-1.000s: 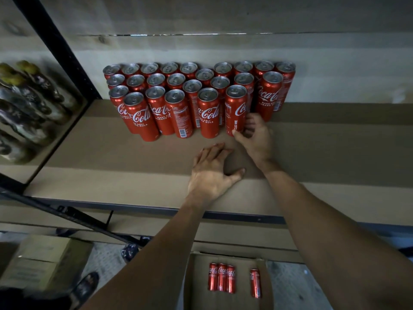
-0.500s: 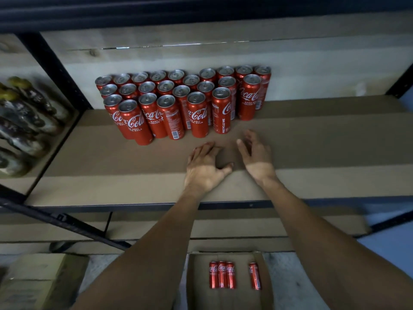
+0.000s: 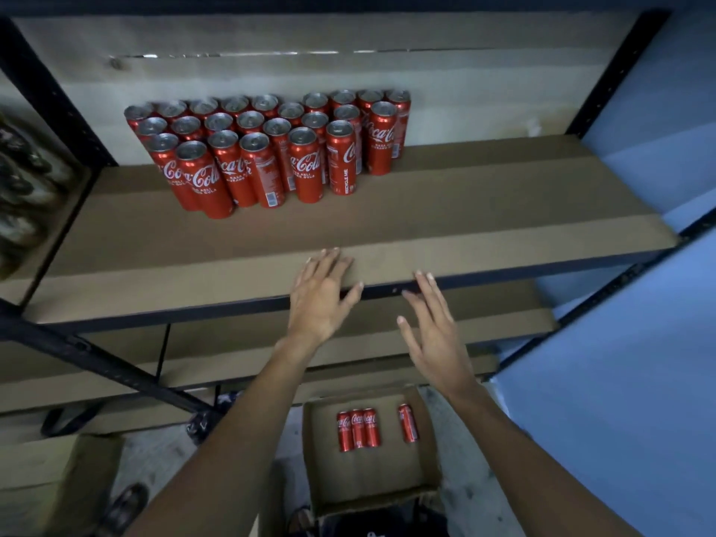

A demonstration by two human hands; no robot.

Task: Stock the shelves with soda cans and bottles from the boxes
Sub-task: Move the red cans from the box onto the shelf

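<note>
On the brown shelf (image 3: 484, 211), toward its back left, stands a block of red cola cans (image 3: 267, 149), upright and packed several rows deep. Only the front row shows its labels. The cans behind are hidden except for their silver tops, and the rearmost rims blur into the pale back wall, so an exact count cannot be made. The cans are slim and tall, with white script on red, and one turns a barcode panel outward.

Well apart from the cans, the left hand (image 3: 319, 300) lies palm down at the shelf's front edge, fingers spread and thumb out, gripping nothing. Whether its fingertips press on the board or float just above it cannot be told. The right hand (image 3: 434, 335) is just beside it, lower and in front of the edge. Its fingers are straight and slightly fanned, pointing up at the dark metal rim, and it too holds nothing. Both forearms run down out of the picture.

Below the hands, an open cardboard box (image 3: 372, 482) sits on the floor. Three cans (image 3: 358, 428) lie side by side in it and a fourth can (image 3: 408, 423) lies apart to their right. The box's near edge is lost behind something dark.

At far left, dark bottles (image 3: 23, 188) in the next bay are blurred and cut off. A closed carton (image 3: 50, 486) and a sandal (image 3: 124, 505) are dim at lower left.
</note>
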